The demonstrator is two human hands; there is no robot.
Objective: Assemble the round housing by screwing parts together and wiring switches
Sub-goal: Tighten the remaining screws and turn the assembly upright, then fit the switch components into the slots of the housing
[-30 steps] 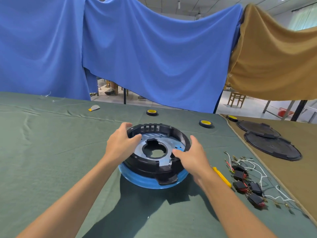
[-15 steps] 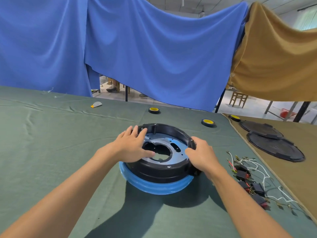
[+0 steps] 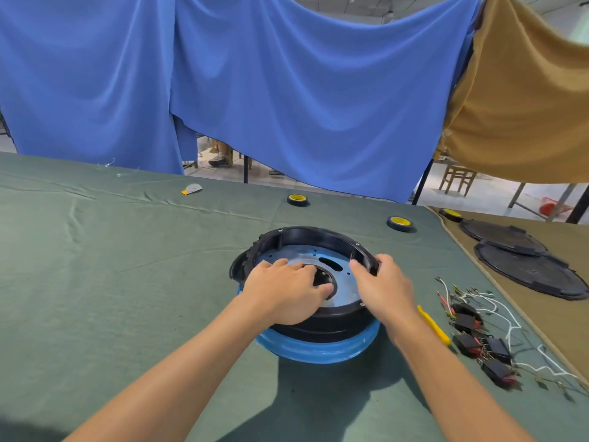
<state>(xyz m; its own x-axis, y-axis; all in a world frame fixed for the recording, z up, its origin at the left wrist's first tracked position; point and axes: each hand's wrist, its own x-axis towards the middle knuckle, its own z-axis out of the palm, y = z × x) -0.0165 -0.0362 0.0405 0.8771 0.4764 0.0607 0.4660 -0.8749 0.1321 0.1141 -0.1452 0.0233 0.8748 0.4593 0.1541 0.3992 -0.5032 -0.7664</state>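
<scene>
Black round housing [image 3: 306, 232] is sitting on a blue ring [image 3: 318, 349] mid-table [image 3: 127, 282]. The left grip [image 3: 283, 291] is lying spread on its inner plate, and the right grip [image 3: 382, 288] is pinching the rim. Uneven turning is likely risking a slide off the ring toward the wired switches [image 3: 471, 330].

I see open green cloth [image 3: 111, 282] all along the left of the round housing [image 3: 302, 234], free to pass. On its right a yellow tool [image 3: 434, 327] and the wired switches [image 3: 478, 338] crowd in close, and tape rolls [image 3: 400, 223] sit beyond the far rim.
</scene>
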